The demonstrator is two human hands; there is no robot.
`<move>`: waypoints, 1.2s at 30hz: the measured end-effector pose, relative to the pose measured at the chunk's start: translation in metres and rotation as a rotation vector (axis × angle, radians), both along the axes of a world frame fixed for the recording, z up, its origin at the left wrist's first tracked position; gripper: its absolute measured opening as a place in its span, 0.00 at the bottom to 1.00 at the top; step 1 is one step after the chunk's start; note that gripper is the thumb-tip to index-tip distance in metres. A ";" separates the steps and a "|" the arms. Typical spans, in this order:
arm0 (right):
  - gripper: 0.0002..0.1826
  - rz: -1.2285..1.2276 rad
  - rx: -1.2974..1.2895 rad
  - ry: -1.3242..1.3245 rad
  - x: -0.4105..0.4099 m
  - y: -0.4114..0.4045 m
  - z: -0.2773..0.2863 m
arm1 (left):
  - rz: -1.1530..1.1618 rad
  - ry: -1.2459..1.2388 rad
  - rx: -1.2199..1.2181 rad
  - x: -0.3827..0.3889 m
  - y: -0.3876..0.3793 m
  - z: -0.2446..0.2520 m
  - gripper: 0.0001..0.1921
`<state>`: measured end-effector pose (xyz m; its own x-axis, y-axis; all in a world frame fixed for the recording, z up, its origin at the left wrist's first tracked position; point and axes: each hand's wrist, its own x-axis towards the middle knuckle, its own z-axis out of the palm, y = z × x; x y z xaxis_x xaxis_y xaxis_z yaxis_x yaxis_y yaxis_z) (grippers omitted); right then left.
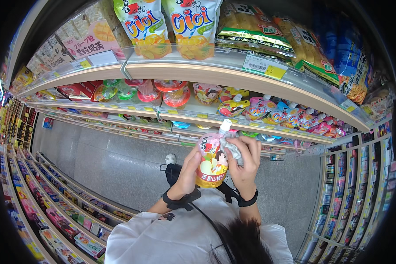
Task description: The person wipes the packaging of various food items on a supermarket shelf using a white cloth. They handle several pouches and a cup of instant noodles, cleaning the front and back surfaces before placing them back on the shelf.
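A pink and yellow spout pouch with a white cap is held upright in front of my chest. My left hand grips it along its left side, fingers mostly hidden behind it. Bunched in my right hand is a pale grey-white cloth, pressed against the upper right of the pouch near the spout. The pouch bears printed writing and a cartoon figure. Similar spout pouches stand and lean in a row on the shelf beyond my hands.
Before me, a wooden-edged shelf holds large jelly bags and cracker bags. Below are red-lidded cups. Stocked shelves stand at left and right. Grey tiled floor lies under me.
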<state>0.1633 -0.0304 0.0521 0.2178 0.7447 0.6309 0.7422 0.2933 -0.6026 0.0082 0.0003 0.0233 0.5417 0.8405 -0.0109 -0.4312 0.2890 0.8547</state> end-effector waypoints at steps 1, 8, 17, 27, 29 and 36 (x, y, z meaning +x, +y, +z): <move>0.19 -0.033 0.016 0.013 0.000 0.001 -0.001 | 0.012 0.004 0.020 0.001 0.000 0.001 0.30; 0.16 0.180 -0.098 0.064 -0.012 -0.018 -0.004 | 0.115 0.046 0.012 0.000 0.007 0.004 0.32; 0.24 0.247 -0.023 -0.048 -0.032 -0.026 -0.013 | 0.003 0.050 0.052 -0.002 0.004 0.003 0.35; 0.27 0.186 -0.045 -0.077 -0.035 -0.025 -0.015 | 0.018 0.082 -0.076 -0.004 0.008 0.012 0.28; 0.28 0.304 -0.056 -0.084 -0.034 -0.030 -0.018 | 0.026 0.109 -0.025 -0.005 0.011 0.010 0.23; 0.28 0.530 -0.121 -0.155 -0.014 -0.025 -0.004 | 0.056 0.136 -0.124 -0.006 0.008 0.003 0.19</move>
